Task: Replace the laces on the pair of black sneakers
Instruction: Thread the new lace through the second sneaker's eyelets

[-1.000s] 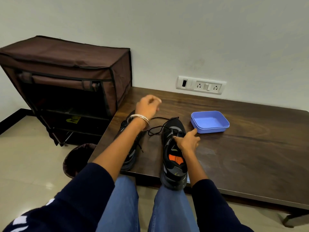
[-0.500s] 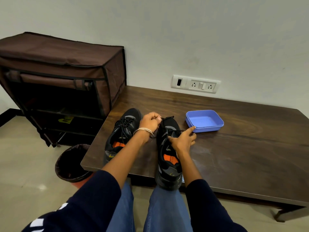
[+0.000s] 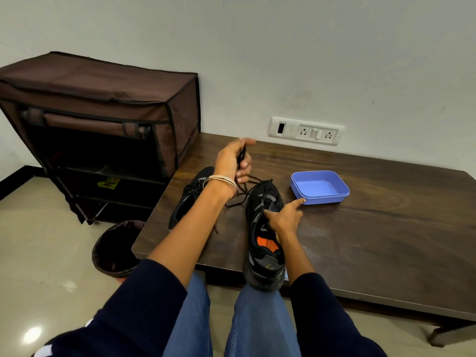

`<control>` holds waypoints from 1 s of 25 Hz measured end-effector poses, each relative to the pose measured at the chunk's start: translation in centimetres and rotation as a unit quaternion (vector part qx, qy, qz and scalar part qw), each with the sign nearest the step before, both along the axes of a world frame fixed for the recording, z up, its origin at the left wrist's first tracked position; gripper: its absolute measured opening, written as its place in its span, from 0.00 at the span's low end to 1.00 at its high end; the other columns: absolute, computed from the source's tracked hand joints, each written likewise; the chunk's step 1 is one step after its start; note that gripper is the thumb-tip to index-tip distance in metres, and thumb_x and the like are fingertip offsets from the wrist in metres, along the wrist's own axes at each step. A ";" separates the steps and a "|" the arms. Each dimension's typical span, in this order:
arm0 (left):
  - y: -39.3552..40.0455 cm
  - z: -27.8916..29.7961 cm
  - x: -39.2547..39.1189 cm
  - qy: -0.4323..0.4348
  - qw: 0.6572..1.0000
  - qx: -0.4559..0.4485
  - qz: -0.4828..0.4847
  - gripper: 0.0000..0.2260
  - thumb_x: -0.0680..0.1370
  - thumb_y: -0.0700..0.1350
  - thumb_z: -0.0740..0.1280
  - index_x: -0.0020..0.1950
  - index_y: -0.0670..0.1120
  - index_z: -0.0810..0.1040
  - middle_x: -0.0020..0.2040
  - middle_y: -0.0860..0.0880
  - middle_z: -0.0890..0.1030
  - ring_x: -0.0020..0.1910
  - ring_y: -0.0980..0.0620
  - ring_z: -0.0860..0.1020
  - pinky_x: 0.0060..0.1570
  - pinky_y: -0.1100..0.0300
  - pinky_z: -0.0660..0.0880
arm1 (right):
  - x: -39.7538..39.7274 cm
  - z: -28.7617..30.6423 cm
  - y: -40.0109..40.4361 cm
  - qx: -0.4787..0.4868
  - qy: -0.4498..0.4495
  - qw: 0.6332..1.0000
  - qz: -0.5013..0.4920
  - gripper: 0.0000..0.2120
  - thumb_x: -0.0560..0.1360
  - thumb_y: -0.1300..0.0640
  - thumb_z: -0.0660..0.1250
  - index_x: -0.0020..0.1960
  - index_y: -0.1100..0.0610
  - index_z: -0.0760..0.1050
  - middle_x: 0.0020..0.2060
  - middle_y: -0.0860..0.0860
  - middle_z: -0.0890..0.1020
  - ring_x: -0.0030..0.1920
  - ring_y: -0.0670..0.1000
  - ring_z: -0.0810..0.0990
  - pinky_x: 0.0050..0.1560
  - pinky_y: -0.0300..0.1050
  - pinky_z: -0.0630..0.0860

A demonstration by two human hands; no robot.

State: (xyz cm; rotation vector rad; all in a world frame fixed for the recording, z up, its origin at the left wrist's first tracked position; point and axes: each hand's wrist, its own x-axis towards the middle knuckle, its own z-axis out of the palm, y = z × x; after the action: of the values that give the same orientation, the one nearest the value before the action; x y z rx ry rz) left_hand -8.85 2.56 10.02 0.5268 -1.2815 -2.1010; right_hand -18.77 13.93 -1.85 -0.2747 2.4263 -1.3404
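Note:
Two black sneakers lie on the dark wooden table [image 3: 373, 243]. The right sneaker [image 3: 265, 248], with an orange patch on its tongue, points away from me and its heel overhangs the table's front edge. My right hand [image 3: 283, 217] holds its upper, index finger pointing out to the right. My left hand [image 3: 233, 161] is raised above the table and grips a black lace [image 3: 244, 194] that runs down to the right sneaker's toe end. The left sneaker [image 3: 190, 197] lies partly hidden under my left forearm, still laced.
A shallow blue plastic tray [image 3: 319, 188] sits on the table to the right of the sneakers. A brown fabric shoe rack [image 3: 103, 119] stands left of the table. A dark waste bin [image 3: 116, 248] is on the floor by the table's left corner. A wall socket panel [image 3: 306, 131] lies behind.
My left hand, low at the right sneaker's front half a second ago, has risen up and away, drawing the black lace out. My right hand stays on the sneaker.

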 end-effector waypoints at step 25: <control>-0.4 -7.0 -0.7 -0.374 0.895 -0.218 0.107 0.14 0.77 0.48 0.61 0.36 0.42 0.78 0.30 0.44 0.77 0.35 0.43 0.77 0.39 0.52 0.74 | -0.6 -1.0 -0.8 0.036 0.008 0.999 0.006 0.51 0.71 0.59 0.75 0.78 0.62 0.42 0.73 0.64 0.61 0.74 0.63 0.59 0.69 0.57 0.68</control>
State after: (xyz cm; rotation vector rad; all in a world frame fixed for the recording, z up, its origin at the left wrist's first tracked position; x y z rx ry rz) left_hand -9.52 2.13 3.03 1.2722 -1.9340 -1.3755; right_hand -19.42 13.16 -2.87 -0.2822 2.4752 -1.2478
